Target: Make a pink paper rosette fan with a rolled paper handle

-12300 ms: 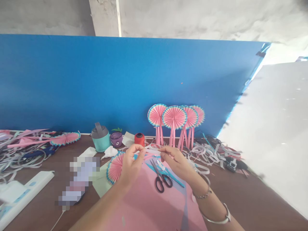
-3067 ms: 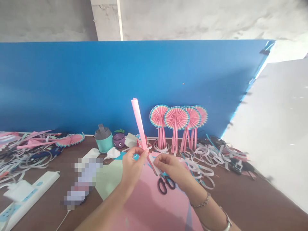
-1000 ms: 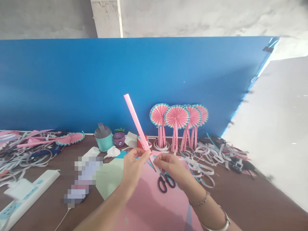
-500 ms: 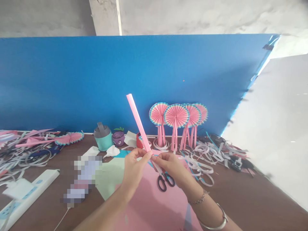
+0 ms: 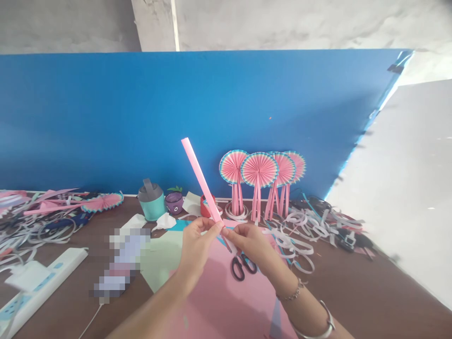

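Note:
A long, narrow pink paper strip [image 5: 198,173] slants up and to the left from my hands. My left hand [image 5: 198,242] pinches its lower end between thumb and fingers. Close against it, my right hand [image 5: 249,240] is closed on the same end, its thumb and forefinger together at the tip. Black-handled scissors [image 5: 238,267] lie just below my right hand on pink paper [image 5: 226,301], their blades partly hidden. Behind the hands, several round pleated pink fans [image 5: 259,169] with blue edges stand on folded pink legs against the blue panel.
White strip coils [image 5: 300,235] spread right of the fans. At the back left are a teal cup [image 5: 152,205], a purple pot [image 5: 174,203] and tangled strips [image 5: 56,226]. A white power strip [image 5: 52,282] lies at the left.
The top of the pink strip has tipped slightly to the left. Both hands keep their hold at its lower end, almost unmoved.

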The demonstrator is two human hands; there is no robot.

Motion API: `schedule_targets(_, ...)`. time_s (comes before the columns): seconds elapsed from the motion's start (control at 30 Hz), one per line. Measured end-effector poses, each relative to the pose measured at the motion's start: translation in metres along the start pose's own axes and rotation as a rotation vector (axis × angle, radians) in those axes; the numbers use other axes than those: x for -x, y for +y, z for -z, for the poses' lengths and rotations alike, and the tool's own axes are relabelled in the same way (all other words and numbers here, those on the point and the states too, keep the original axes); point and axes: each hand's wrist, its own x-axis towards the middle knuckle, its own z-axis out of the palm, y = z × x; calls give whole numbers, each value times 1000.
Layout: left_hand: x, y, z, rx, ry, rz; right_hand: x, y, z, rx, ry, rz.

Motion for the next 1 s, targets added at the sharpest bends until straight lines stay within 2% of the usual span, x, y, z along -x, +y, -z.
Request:
schedule_targets(0.37,-2,9,2,95,5,40,2,-3,-1,-25,-18,34)
schedule_targets(0.67,-7,9,5,43,58,39,-4,9,5,-18,-70,26)
schedule_targets(1.0,-9,8,7,0,20,6,2,0,16,13,-179,5)
